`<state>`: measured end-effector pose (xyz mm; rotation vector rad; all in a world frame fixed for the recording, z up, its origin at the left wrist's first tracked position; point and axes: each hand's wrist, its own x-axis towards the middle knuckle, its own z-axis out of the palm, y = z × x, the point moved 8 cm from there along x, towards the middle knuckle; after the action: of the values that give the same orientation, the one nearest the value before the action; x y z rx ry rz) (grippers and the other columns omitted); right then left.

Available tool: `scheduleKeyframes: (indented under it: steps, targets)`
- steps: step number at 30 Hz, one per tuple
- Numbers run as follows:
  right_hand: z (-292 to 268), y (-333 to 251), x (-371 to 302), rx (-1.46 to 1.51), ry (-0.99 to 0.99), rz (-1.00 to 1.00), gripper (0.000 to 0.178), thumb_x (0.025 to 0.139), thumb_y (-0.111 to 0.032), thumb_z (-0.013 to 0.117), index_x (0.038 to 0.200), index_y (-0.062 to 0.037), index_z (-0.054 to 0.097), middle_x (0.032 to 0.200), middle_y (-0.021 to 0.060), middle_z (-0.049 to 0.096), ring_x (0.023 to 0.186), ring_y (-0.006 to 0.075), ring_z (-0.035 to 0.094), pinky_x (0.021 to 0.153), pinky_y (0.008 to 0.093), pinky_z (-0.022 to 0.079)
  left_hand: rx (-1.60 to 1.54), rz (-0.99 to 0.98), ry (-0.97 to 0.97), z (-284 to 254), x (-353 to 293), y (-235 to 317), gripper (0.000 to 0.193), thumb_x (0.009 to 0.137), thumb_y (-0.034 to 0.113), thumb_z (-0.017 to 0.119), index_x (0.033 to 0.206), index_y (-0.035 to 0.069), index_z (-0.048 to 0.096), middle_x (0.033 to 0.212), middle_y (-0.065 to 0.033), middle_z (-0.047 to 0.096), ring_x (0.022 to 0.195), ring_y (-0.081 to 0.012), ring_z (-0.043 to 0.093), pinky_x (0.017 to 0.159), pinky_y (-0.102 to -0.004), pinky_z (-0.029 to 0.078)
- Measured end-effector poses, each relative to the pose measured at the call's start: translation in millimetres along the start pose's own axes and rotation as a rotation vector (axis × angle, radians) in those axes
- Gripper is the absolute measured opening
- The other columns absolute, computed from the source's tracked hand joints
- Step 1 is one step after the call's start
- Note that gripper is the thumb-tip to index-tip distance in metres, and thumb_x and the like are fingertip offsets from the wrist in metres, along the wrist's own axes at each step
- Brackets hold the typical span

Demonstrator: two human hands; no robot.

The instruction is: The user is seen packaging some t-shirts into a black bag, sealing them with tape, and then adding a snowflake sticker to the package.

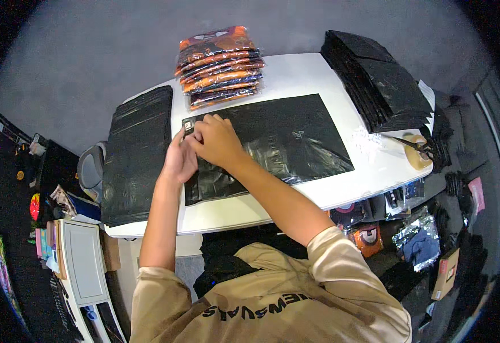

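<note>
A black plastic mailing bag point(287, 134) lies flat across the white table, its surface creased and shiny. Both hands meet over its left end, below a small white label point(188, 125) at the far left corner. My left hand point(180, 159) is at the bag's left edge, palm turned inward, fingers bent toward the other hand. Coming across from the right, my right hand point(217, 140) is curled over the bag, its fingertips against the left hand's. Whatever is pinched between them is hidden by the fingers.
Black bags point(138, 154) lie stacked on the left of the table point(233, 210). Clear-wrapped orange and black packages point(220, 68) are piled at the far edge. A tall black stack point(384, 86) stands at far right, near scissors point(418, 145) and a tape roll point(417, 157). A white cabinet point(84, 263) stands lower left.
</note>
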<state>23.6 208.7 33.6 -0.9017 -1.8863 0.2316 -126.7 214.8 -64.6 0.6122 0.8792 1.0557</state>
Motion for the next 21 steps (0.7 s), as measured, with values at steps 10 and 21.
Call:
scheduleKeyframes:
  steps: [10, 21]
  targets:
    - [-21.6, 33.2, 19.4, 0.276, 0.049, 0.164, 0.026, 0.091, -0.020, 0.080, 0.084, 0.0015, 0.067, 0.079, 0.0121, 0.064, 0.070, 0.0239, 0.064, 0.067, 0.0352, 0.051, -0.180, 0.045, -0.048, 59.1, -173.8, -100.7, 0.045, 0.113, 0.034, 0.043, 0.132, -0.004, 0.059, 0.121, -0.0236, 0.070, 0.110, -0.0330, 0.071, 0.098, -0.0405, 0.059]
    - [5.8, 99.7, 57.7, -0.043, -0.374, 0.144, 0.031, 0.096, -0.031, 0.068, 0.103, -0.0036, 0.081, 0.098, 0.0280, 0.075, 0.096, 0.0446, 0.073, 0.091, 0.0493, 0.056, -0.231, -0.047, 0.167, 100.0, -160.0, -116.3, 0.065, 0.111, 0.034, 0.055, 0.149, -0.014, 0.035, 0.149, -0.0311, 0.053, 0.136, -0.0385, 0.059, 0.115, -0.0425, 0.052]
